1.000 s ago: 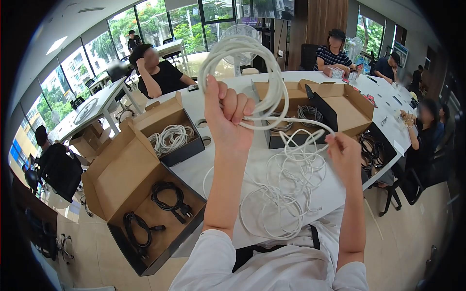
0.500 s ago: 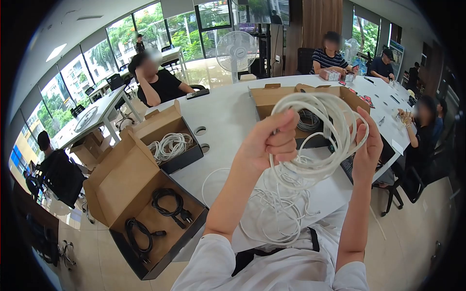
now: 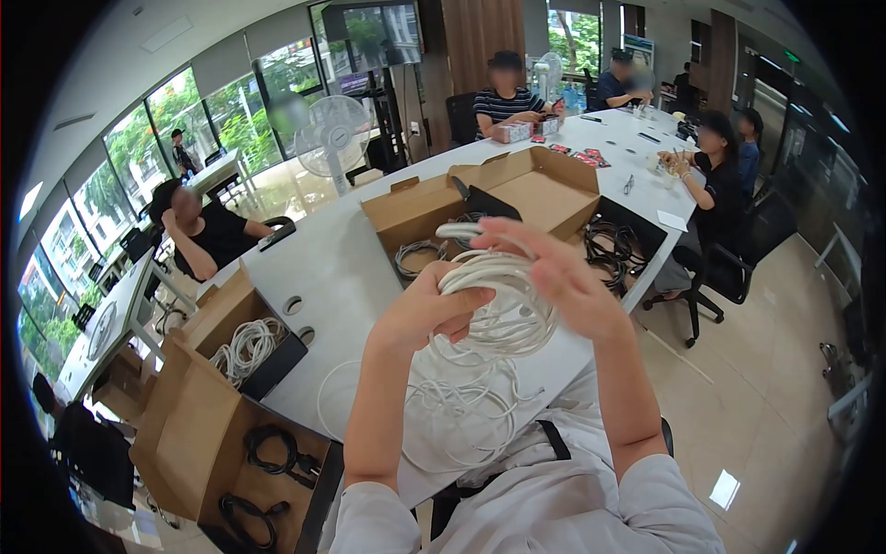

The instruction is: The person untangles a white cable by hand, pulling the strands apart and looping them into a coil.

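Note:
A coil of white cable (image 3: pixel 508 319) is raised above the table in front of me. My left hand (image 3: pixel 420 307) grips its left side, thumb across the loops and fingers curled under. At the upper right of the coil is my right hand (image 3: pixel 572 277), slightly blurred, its fingers reaching over a strand with the thumb below. From the coil, loose white cable (image 3: pixel 461 415) trails down and lies in tangled loops on the white table (image 3: pixel 346 254).
An open box (image 3: pixel 263 452) with black power cords stands at lower left. Behind it, another box (image 3: pixel 281 365) holds a white cable bundle (image 3: pixel 247 351). A larger box (image 3: pixel 544 175) with grey and black cables sits beyond my hands. Several people sit around the table.
My view has turned right. The coil is lower and gathered more tightly in my left hand. My right hand has moved from the coil's right side over its top.

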Motion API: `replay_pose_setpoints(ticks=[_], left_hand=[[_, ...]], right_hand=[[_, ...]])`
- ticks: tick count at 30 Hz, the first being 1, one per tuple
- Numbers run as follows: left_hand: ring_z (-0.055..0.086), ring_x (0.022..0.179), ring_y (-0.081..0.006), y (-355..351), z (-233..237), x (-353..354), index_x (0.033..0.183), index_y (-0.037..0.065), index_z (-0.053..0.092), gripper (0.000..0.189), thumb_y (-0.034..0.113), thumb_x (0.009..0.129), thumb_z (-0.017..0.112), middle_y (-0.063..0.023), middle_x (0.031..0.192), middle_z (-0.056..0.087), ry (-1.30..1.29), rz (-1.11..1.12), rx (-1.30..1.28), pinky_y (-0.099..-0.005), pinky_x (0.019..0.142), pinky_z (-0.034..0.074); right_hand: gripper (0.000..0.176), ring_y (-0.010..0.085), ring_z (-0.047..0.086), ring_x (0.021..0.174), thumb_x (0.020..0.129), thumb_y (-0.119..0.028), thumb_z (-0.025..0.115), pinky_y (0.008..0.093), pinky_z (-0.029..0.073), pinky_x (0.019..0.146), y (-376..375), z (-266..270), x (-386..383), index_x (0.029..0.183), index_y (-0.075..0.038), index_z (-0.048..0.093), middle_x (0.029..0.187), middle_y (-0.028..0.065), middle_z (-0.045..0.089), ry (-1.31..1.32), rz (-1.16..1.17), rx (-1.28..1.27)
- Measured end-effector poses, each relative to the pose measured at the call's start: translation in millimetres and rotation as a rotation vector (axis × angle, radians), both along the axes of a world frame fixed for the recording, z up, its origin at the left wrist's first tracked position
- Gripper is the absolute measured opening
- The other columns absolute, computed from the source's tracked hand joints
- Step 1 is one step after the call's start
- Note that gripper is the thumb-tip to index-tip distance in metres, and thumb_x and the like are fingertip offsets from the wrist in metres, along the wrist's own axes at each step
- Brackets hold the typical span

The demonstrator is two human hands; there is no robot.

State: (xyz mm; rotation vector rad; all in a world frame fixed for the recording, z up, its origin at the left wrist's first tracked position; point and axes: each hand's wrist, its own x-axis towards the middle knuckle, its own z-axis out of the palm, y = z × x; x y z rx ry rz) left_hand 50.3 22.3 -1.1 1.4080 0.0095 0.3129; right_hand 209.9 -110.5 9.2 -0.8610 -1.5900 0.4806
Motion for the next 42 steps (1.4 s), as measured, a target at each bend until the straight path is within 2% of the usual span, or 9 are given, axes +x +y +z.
replay_pose_setpoints(ticks=[5,13,16,19,26,29,35,41,42], left_hand=[[0.048,0.046,-0.0063,1.7,-1.9,0.2,0.091,-0.001,0.065,0.016,0.007,0.077,0.064,0.0004,0.062,0.056,-0.029,0.143,0.194,-0.0217,0.041,0.037],[0.055,0.058,-0.0077,-9.6,-4.0,11.0,0.089,-0.001,0.067,0.019,0.0,0.07,0.065,-0.0018,0.074,0.065,-0.125,0.524,0.571,-0.0223,0.051,0.043],[0.059,0.063,-0.0124,-13.3,-8.0,15.6,0.091,-0.001,0.067,0.021,0.001,0.069,0.067,-0.0061,0.075,0.066,-0.164,0.634,0.697,-0.0259,0.059,0.047],[0.061,0.064,-0.018,-16.0,-5.6,16.9,0.091,-0.001,0.066,0.021,0.003,0.07,0.068,-0.0113,0.077,0.067,-0.17,0.653,0.772,-0.0279,0.062,0.048],[0.062,0.067,-0.031,-14.2,-7.5,15.9,0.084,0.002,0.065,0.019,0.008,0.067,0.072,-0.0134,0.076,0.065,-0.101,0.637,1.119,-0.037,0.061,0.048],[0.056,0.057,-0.0277,-17.9,-13.1,17.8,0.081,0.001,0.065,0.022,0.006,0.062,0.075,-0.0085,0.067,0.062,-0.116,0.847,1.259,-0.035,0.056,0.046],[0.057,0.088,-0.0288,-33.8,-5.0,21.9,0.087,0.005,0.056,0.035,0.008,0.06,0.078,-0.0103,0.1,0.056,-0.103,1.099,1.321,-0.0385,0.065,0.046],[0.053,0.105,-0.0359,-13.4,-20.1,45.6,0.098,0.004,0.045,0.055,0.001,0.055,0.079,-0.0189,0.121,0.046,-0.711,0.916,1.405,-0.0391,0.074,0.048],[0.059,0.097,-0.0342,-13.3,-22.8,48.7,0.1,0.005,0.046,0.052,-0.001,0.059,0.077,-0.0176,0.114,0.055,-0.673,0.85,1.245,-0.0368,0.072,0.049]], right_hand=[[0.069,0.0158,0.053,0.111,0.086,-0.022,0.064,0.0287,0.043,0.09,-14.9,10.2,-9.9,0.143,-0.002,0.03,0.128,0.0118,0.054,-0.29,-0.193,-0.099],[0.052,0.0358,0.063,0.076,0.07,-0.004,0.063,0.0352,0.049,0.069,-10.6,-0.1,-23.5,0.119,0.004,0.048,0.09,0.0222,0.063,-0.327,-0.442,-0.096],[0.04,0.0212,0.068,0.066,0.073,0.0,0.059,0.0292,0.05,0.06,-6.4,-3.9,-24.2,0.112,-0.001,0.052,0.079,0.0124,0.066,-0.343,-0.545,-0.085],[0.037,0.0216,0.067,0.062,0.073,0.001,0.058,0.0297,0.05,0.057,-4.5,-7.6,-21.5,0.109,-0.001,0.053,0.076,0.0136,0.065,-0.314,-0.558,-0.113],[0.032,0.0315,0.063,0.065,0.072,0.0,0.06,0.032,0.048,0.06,-4.2,-18.0,-12.3,0.104,-0.003,0.056,0.075,0.017,0.063,-0.385,-0.656,-0.06],[0.033,0.0346,0.061,0.063,0.073,-0.002,0.064,0.0361,0.048,0.058,-3.1,-24.5,-11.1,0.105,-0.005,0.056,0.072,0.0177,0.062,-0.38,-0.688,-0.015],[0.033,0.0352,0.06,0.064,0.074,-0.003,0.067,0.0353,0.047,0.058,-10.5,-22.1,-11.9,0.104,-0.004,0.056,0.073,0.0179,0.063,-0.253,-0.732,-0.03],[0.03,0.0332,0.064,0.069,0.07,0.003,0.062,0.0298,0.049,0.061,-25.7,-16.4,-7.7,0.1,0.001,0.059,0.079,0.0175,0.064,-0.352,-0.779,-0.007],[0.03,0.0335,0.064,0.069,0.07,0.003,0.062,0.0298,0.049,0.061,-27.7,-16.9,-7.9,0.1,0.001,0.059,0.079,0.0177,0.064,-0.361,-0.785,0.018]])
